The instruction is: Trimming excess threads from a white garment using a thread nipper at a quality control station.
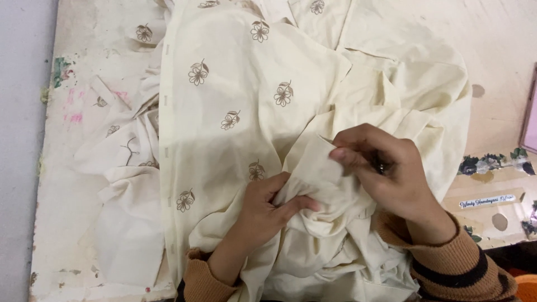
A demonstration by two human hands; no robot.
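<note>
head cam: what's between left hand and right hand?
A bunched fold of the cream garment: the left hand grips it from below and the right hand pinches its upper edge. Only the head view shows this.

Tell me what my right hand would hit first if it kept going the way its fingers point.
Probably the left hand: the right hand points left across the bunched cream flower-printed cotton fabric both pinch.

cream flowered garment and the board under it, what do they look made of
The cream garment with brown flower prints looks like thin woven cotton or a similar matte cloth: it creases softly and bunches where the left hand and right hand pinch it. The pale work board looks like painted wood or plywood, with chipped edges and worn paint stains.
</note>
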